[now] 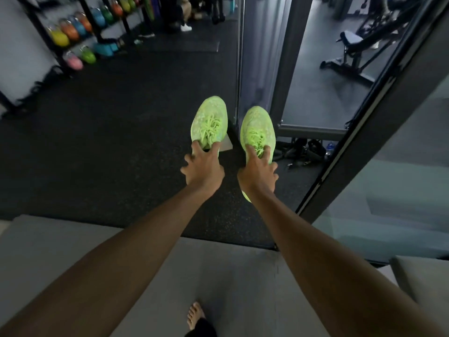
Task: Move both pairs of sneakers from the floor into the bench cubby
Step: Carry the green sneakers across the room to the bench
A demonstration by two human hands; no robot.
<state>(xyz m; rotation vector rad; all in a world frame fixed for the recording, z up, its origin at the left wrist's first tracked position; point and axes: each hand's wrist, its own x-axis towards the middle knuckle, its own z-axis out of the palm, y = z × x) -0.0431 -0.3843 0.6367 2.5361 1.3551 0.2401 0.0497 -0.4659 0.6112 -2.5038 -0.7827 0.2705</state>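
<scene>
I am looking down along both bare forearms, which are reaching out over the grey desk [73, 251] and past its far edge, above the dark speckled floor [109, 142]. The left hand [202, 170] is gripping the left sneaker [210, 122] at its collar: the thumb and at least one finger are hooking into the opening by the neon laces, while the other fingers are splaying loosely outward to the side. The right hand [257, 172] is clamping the right sneaker [257, 131] in the same way, fingers pushing into the opening behind the laces, and a bit of that shoe's heel is showing below the wrist. Both neon green shoes are pointing toes away from me, side by side but apart, not touching each other. I cannot tell whether their soles are resting on the floor or hanging just above it. Beyond the right shoe a mirror panel [315, 81] is standing upright. A rack of coloured kettlebells [80, 30] is sitting far off at the upper left. A bare foot [195, 314] is showing on the desk near its close edge.
</scene>
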